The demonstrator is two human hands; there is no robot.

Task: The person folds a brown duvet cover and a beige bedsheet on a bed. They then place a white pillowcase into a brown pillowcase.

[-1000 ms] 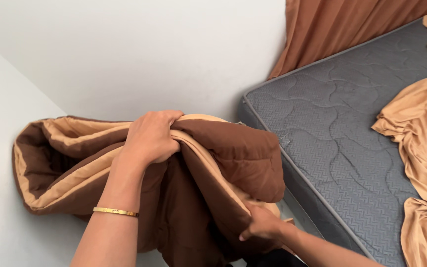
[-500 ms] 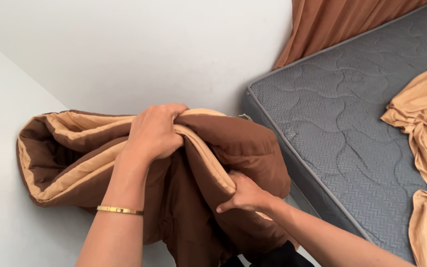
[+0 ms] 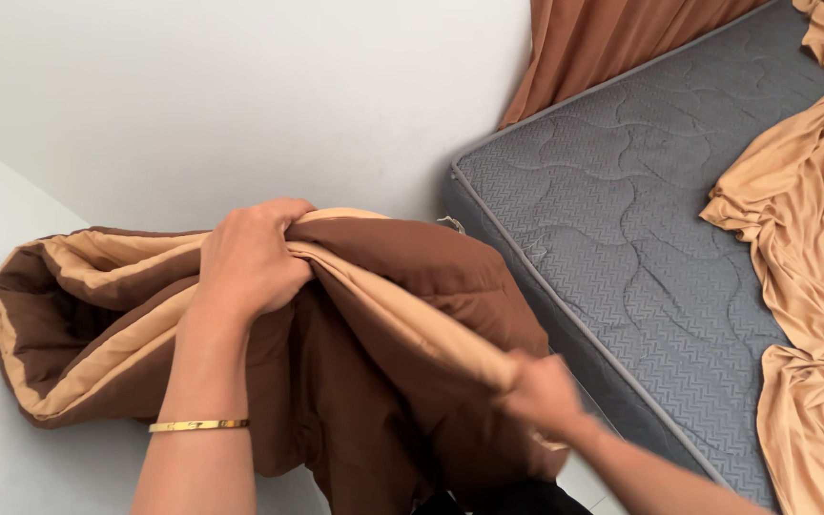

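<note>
Hands (image 3: 250, 259) (image 3: 541, 391) both clenched on brown comforter (image 3: 402, 315), grey mattress (image 3: 622, 219) just beside.

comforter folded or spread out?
Folded: the brown-and-tan comforter is doubled in layers, bunched in the left hand and right hand.

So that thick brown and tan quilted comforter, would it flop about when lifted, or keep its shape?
The brown and tan quilted comforter probably flops: it sags in soft folds below the left hand and right hand. It looks puffy, so likely bulky rather than heavy. Both hands bunch its edge, suggesting it grips easily rather than slipping.
</note>
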